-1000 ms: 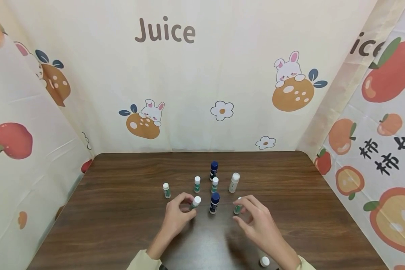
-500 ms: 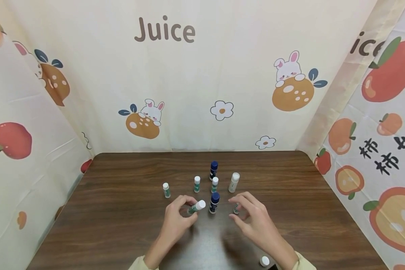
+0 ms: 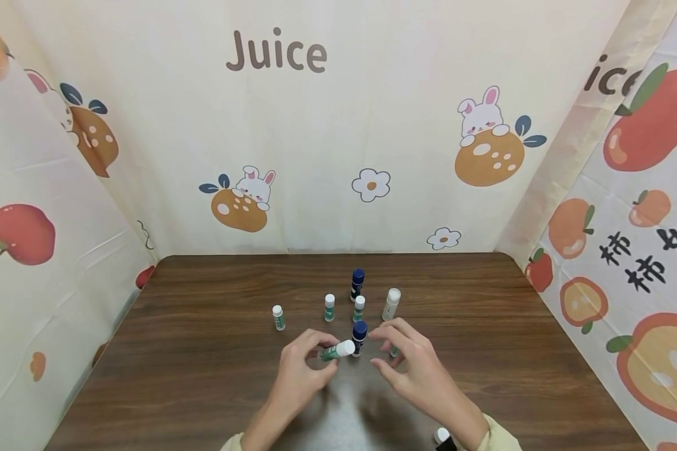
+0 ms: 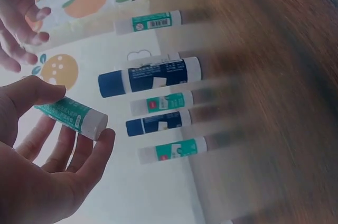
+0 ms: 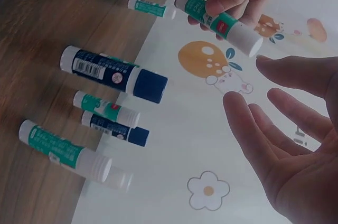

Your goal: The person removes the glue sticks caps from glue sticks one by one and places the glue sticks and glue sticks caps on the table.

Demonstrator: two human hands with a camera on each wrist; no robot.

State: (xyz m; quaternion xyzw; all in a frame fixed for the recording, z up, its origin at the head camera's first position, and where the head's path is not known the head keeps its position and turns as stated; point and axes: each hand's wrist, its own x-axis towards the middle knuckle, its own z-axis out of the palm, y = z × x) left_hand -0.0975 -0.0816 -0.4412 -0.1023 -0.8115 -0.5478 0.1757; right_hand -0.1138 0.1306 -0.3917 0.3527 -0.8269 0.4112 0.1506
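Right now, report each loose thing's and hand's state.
Left hand: gripping.
Held green stick: tilted, capped.
Right hand: holding nothing.
Front blue stick: upright, capped.
Rear blue stick: upright, capped.
White stick: upright, capped.
Stick by right hand: upright, capped.
Three rear green sticks: upright, capped.
White round piece: partly hidden.

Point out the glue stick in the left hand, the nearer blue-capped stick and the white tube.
Held glue stick (image 5: 222, 26): right wrist view, on its label.
Nearer blue-capped stick (image 5: 110, 72): right wrist view, on its blue label.
White tube (image 3: 391, 307): head view, on its body.
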